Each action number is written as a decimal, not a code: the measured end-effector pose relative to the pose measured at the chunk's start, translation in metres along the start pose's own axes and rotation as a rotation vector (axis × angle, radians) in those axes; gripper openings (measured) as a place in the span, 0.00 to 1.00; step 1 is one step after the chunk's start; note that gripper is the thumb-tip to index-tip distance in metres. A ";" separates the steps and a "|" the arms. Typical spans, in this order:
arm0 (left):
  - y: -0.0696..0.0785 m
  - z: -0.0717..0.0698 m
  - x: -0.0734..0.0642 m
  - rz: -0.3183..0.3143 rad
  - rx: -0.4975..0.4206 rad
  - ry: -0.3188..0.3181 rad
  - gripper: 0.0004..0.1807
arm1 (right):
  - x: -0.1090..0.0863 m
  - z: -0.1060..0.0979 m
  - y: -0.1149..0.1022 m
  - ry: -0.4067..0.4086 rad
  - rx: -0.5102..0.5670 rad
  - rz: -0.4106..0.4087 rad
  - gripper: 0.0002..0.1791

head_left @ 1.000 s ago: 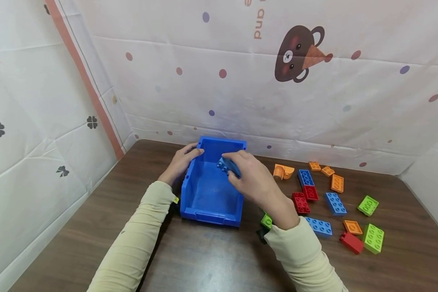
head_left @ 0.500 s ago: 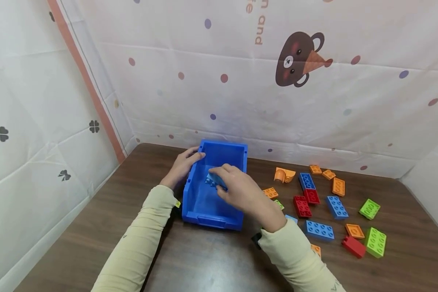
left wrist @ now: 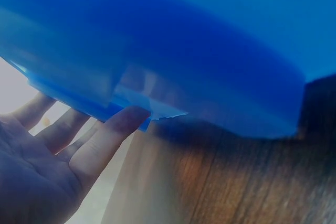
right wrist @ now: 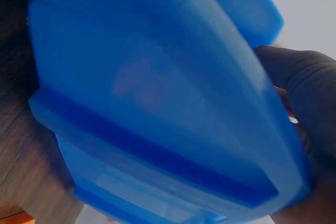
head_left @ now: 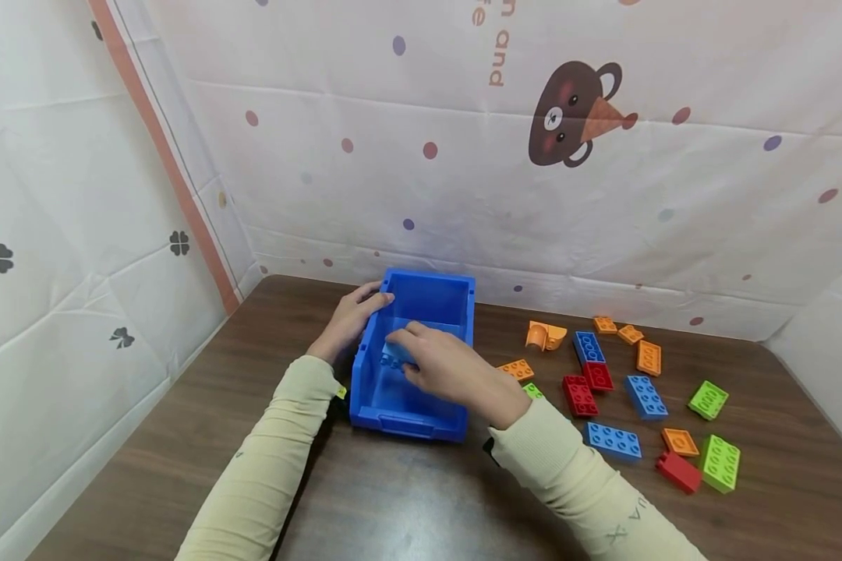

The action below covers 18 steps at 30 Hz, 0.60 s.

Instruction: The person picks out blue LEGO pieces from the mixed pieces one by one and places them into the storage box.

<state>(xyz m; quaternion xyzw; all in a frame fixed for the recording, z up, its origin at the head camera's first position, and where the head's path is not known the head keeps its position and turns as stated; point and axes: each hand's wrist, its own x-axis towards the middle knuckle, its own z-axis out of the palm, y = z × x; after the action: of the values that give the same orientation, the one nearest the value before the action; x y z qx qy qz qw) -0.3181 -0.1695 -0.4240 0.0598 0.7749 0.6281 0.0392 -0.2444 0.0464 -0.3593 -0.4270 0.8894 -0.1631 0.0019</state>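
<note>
Near the middle of the head view, the right hand (head_left: 442,365) pinches a light-blue studded plastic brick (head_left: 394,356) inside an open deep-blue plastic bin (head_left: 408,425), whose left wall the left hand (head_left: 346,323) grips between thumb and fingers. At lower right, a lime-green studded plastic brick (head_left: 720,463) lies on the dark wood-grain table (head_left: 407,499).

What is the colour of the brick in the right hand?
Light blue: the brick in the right hand shows best in the head view.
</note>
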 end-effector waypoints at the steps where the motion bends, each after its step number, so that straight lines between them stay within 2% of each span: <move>1: 0.000 0.000 0.000 -0.002 0.001 0.000 0.37 | 0.001 0.001 0.001 -0.010 -0.001 0.002 0.26; 8: 0.001 0.000 0.000 -0.007 -0.001 0.001 0.36 | 0.006 0.003 0.002 -0.079 -0.019 -0.008 0.26; 18: -0.001 0.000 0.002 -0.013 0.014 0.012 0.36 | 0.015 0.004 0.005 -0.202 0.004 0.035 0.27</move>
<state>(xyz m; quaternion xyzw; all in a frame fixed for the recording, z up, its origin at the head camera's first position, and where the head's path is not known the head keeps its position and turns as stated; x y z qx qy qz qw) -0.3201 -0.1693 -0.4247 0.0513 0.7798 0.6228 0.0381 -0.2569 0.0369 -0.3627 -0.4255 0.8918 -0.1207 0.0954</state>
